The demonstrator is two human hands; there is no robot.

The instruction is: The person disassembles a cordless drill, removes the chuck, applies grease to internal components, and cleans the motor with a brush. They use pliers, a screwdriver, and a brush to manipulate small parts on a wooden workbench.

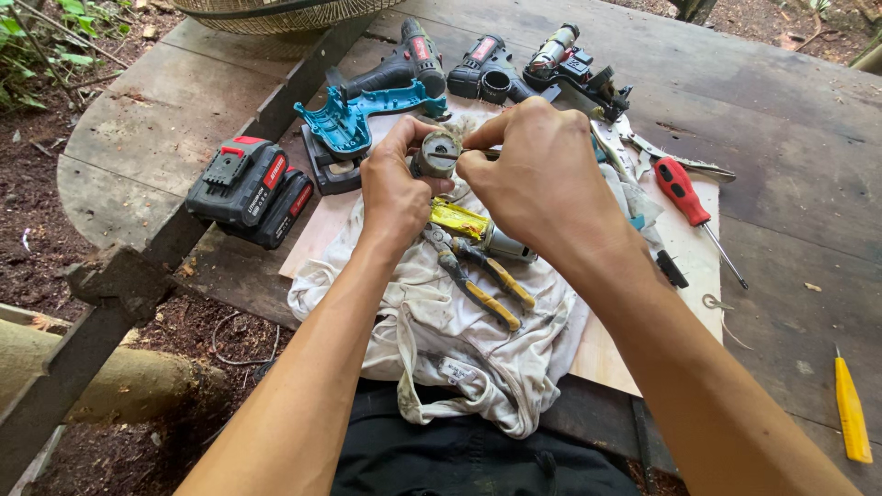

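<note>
- Motor part [435, 152], a small round metal cylinder, sits pinched in the left hand [397, 188], thumb on one side and fingers [411, 131] curled round the other, held up above the cloth
- right hand [542, 174] is clenched on a thin metal tool [459, 155], looks like tweezers or a pick, hard to tell, with its tip touching the face of the cylinder
- key relation: the part lies just left of the right fingers, the tool runs roughly sideways from right to left into it, and the cylinder's round face looks up toward the camera. Left hand already has it, right hand only reaches it through the tool
- just below both hands, on the dirty white cloth [441, 340]: yellow-handled pliers [478, 276] and a yellow and silver motor piece [478, 228]
- beyond the fingers: a teal drill shell half [354, 115], two black drill bodies [404, 64] [487, 72], and another stripped assembly [574, 69]
- well left of the left hand: two black and red battery packs [253, 188]
- right of the right hand: a red-handled screwdriver [684, 195], and far off near the edge a yellow cutter [850, 413]
- everything rests on a weathered wooden counter [790, 129] outdoors, dirt ground around it
</note>
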